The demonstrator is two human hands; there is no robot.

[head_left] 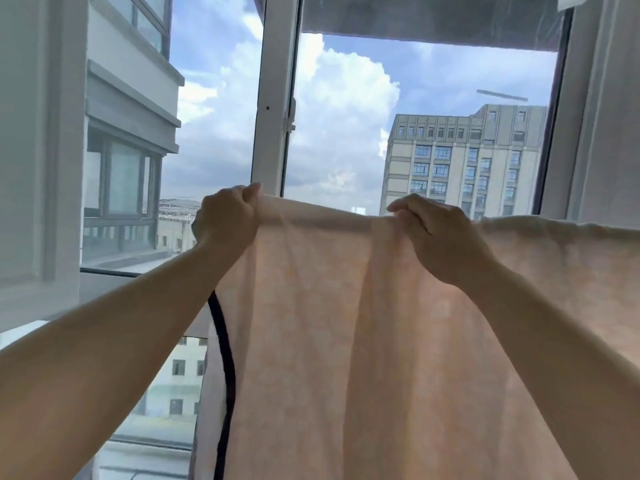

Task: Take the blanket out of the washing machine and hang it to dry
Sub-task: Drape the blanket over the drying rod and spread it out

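I see both hands raised in front of the window (273, 98), each gripping the top fold of the pale peach blanket (346, 341). My left hand (225, 216), at about 10 o'clock from the frame's centre, is curled tight, fingers bunching the blanket's left end. My right hand (436, 233), near 2 o'clock, pinches the fold between thumb and bent fingers. The blanket hangs down from that line, filling the lower frame and running off at 3 o'clock. A dark-trimmed edge (225, 358) shows at 7 o'clock.
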